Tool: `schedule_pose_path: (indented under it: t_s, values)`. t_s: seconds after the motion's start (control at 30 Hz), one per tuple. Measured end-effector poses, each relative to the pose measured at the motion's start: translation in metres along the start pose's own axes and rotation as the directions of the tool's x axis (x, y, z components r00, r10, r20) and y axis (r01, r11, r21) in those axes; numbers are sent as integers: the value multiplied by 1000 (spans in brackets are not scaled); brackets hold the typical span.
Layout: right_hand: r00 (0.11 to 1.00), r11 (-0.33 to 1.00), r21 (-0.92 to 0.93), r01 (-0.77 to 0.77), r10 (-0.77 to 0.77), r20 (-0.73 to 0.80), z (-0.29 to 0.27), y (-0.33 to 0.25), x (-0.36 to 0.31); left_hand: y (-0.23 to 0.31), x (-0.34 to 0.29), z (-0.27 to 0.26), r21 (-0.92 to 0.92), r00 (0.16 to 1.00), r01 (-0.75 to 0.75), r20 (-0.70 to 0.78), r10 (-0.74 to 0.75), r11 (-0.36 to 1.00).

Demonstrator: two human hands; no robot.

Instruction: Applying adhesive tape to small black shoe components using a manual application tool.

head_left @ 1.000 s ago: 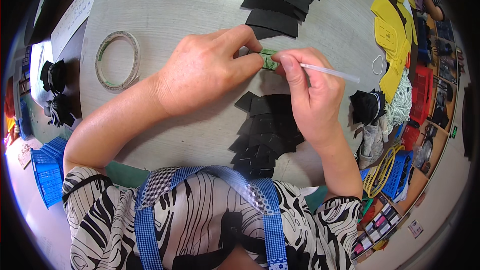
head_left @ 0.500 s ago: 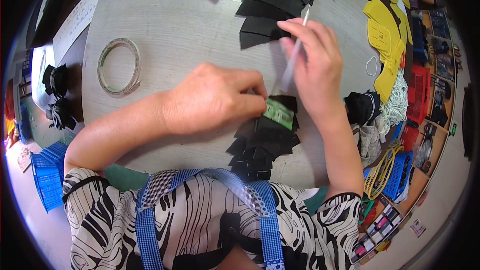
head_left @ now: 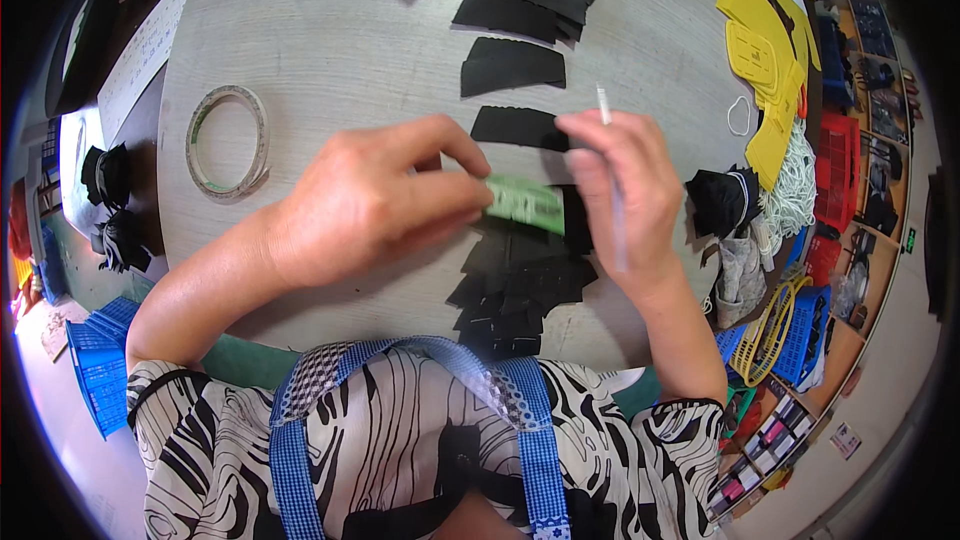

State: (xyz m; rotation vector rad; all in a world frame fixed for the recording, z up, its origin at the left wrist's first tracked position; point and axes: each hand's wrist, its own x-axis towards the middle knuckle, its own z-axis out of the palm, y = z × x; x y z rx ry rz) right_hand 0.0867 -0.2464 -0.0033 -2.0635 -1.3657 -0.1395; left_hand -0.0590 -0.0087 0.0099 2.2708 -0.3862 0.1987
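Observation:
My left hand (head_left: 375, 190) pinches a small green template (head_left: 525, 203) with pale markings. The template hangs over a pile of overlapping black pieces (head_left: 515, 285) near my body. A slim whitish pen (head_left: 603, 103) is tucked in my right hand (head_left: 635, 185), its pale end sticking up past the fingers. The right fingertips touch the right end of a single black piece (head_left: 515, 127), slightly curved, lying on the table. Beyond it lies another separate black piece (head_left: 513, 67), and farther off a fanned stack of black pieces (head_left: 525, 0).
A roll of tape (head_left: 228, 140) lies on the table (head_left: 350, 60) at left. Tied black bundles (head_left: 725, 202) sit at right and along the far edge. Yellow pieces (head_left: 755, 55) and white cord (head_left: 790, 185) line the right side. Blue baskets (head_left: 100, 365) stand at left.
My right hand has drawn a black piece toward me, away from the far stack. The left hand and green template have shifted left and slightly up.

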Motion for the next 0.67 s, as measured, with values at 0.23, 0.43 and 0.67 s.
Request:
schedule_pose_path:
  t_s: [0.23, 0.43, 0.67]
  values:
    - [855, 672, 669, -317, 508, -105, -3, -9, -5, -13, 22, 10, 236, 994, -22, -95, 46, 972]
    - [876, 757, 499, -421, 483, 7, -7, -9, -7, -17, 25, 13, 279, 994, -12, -104, 43, 960]
    - [976, 947, 236, -218, 218, 26, 1, -8, 1, -20, 24, 15, 305, 994, -14, -103, 48, 952]
